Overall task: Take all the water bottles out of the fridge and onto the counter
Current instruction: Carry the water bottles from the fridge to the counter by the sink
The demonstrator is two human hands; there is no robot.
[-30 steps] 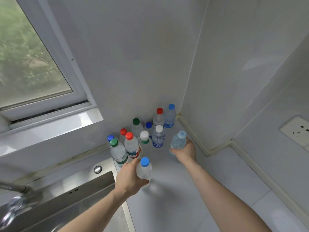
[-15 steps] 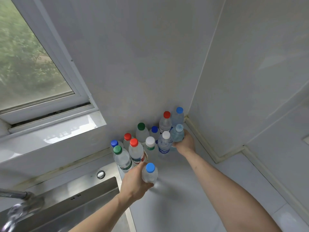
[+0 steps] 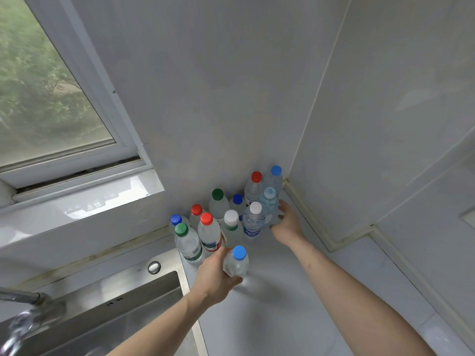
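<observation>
1. Counting bottles on the bench (image 3: 295,317): eleven in view, all upright, clustered in the corner where the two walls meet, beside the sink (image 3: 123,312).
2. Caps by colour: four blue, one pale blue, three red, two green... correction: three blue, one pale blue, three red, two green, two white.
3. Left hand (image 3: 214,277) grips the blue-capped bottle (image 3: 237,263) at the front of the cluster, fingers curled round its body; base at the bench surface.
4. Right hand (image 3: 286,224) rests against the pale-blue-capped bottle (image 3: 268,205), fingers spread and loosely curved, grip looser than closed.
5. Versus half a second ago: the right hand's fingers have loosened from that bottle, which stands just beside the white-capped labelled bottle (image 3: 253,222). Left hand's hold is unchanged.
</observation>
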